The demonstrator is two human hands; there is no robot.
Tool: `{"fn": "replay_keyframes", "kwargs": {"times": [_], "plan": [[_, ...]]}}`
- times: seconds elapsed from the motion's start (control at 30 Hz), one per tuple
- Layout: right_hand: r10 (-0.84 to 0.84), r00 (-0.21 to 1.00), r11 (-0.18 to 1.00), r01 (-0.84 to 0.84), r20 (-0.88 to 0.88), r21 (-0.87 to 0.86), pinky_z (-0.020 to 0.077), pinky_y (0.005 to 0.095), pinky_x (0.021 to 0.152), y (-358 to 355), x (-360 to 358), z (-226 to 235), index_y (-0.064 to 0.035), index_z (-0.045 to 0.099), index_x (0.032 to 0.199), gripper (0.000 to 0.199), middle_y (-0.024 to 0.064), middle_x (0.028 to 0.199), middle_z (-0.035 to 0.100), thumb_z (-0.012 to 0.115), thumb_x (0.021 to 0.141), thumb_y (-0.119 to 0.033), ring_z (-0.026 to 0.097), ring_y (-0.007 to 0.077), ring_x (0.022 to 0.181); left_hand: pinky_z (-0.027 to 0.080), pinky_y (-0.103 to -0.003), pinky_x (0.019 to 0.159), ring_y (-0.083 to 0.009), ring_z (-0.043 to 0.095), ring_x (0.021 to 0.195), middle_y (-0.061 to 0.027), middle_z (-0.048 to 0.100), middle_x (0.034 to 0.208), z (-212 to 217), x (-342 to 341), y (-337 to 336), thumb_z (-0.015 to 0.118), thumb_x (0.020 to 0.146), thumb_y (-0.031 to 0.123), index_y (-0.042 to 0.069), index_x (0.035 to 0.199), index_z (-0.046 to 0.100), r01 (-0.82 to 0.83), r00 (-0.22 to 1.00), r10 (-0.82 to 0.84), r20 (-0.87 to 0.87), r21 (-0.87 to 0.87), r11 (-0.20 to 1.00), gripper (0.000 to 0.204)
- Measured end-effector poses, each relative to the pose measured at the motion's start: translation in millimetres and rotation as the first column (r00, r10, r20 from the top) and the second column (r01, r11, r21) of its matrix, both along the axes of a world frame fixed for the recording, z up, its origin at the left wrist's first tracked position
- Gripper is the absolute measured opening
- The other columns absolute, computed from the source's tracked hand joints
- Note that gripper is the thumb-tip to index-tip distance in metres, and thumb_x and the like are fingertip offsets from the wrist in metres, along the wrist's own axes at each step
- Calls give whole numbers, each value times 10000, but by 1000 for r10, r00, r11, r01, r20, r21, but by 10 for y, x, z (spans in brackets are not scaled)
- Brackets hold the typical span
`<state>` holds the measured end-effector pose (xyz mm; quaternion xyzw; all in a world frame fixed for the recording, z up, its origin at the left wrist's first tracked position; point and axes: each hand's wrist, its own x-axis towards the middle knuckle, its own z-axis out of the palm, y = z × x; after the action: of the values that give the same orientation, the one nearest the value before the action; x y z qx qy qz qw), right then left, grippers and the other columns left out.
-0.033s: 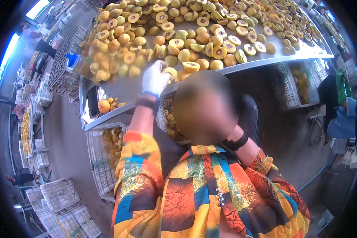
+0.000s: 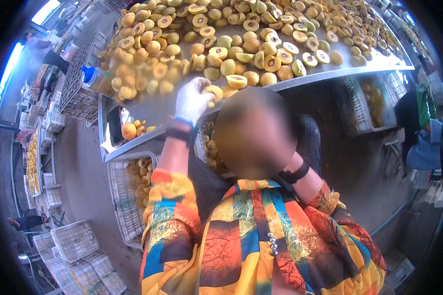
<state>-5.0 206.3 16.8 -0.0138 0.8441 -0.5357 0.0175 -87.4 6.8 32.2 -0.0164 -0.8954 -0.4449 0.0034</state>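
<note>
My left hand (image 2: 192, 100) wears a white glove and a dark band at the wrist. It is closed on a yellow peach half (image 2: 213, 92) over the near edge of the metal table (image 2: 155, 115). My right hand (image 2: 282, 147) is inside a round blurred patch, so its fingers and anything in them are hidden; a black band (image 2: 295, 172) circles that wrist. Just beyond my left hand, whole and halved yellow peaches (image 2: 226, 54) cover the table, many with the cut side showing a dark pit.
A blue-capped bottle (image 2: 96, 79) stands at the table's left edge. Below, a white crate (image 2: 125, 206) holds peach pieces, and another crate (image 2: 357, 110) sits under the table on the right. Stacked crates (image 2: 79, 250) lie at lower left. Other people (image 2: 421, 118) are at the sides.
My left hand has shifted slightly toward me, and more of the peach half shows at its fingers. My right arm has barely moved.
</note>
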Motion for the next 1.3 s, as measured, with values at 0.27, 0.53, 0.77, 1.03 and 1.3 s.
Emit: {"fn": "replay_keyframes", "kwargs": {"times": [0.27,0.53,0.77,1.03,1.3], "plan": [[210,975,718,-107,67,-687,488,240,551,-497,33,-27,14,447,1122,296,47,814,605,564,877,-103,602,96,658,483,-247,745,-134,581,883,-76,605,1019,115,930,332,592,869,266,6,1138,548,-132,987,146,63,842,524,377],[249,951,964,-261,-181,-46,462,499,554,-513,312,-546,5,415,1008,313,255,662,579,585,820,-180,572,448,627,504,-346,700,-246,602,773,-142,590,871,-245,930,263,420,908,505,-2,1045,504,-366,907,296,298,907,210,532],[301,912,946,-248,-278,209,470,476,555,-428,532,-232,9,403,910,196,225,641,582,531,781,-63,593,405,629,489,-288,590,-204,595,648,-130,603,804,-175,955,367,411,928,462,-7,1013,544,-330,904,398,156,846,419,495],[358,924,843,-381,131,380,477,468,589,-526,566,126,31,395,894,186,243,686,591,506,760,-33,597,409,671,468,-257,478,-188,587,550,-126,617,726,-159,955,349,463,915,433,-5,892,576,-346,911,364,194,841,416,454],[485,859,838,-510,164,194,473,459,613,-464,478,33,58,426,887,210,271,705,580,521,760,-79,590,421,682,462,-271,461,-192,577,503,-131,608,643,-129,896,122,503,888,441,-3,804,586,-371,913,58,404,764,528,459]]}}
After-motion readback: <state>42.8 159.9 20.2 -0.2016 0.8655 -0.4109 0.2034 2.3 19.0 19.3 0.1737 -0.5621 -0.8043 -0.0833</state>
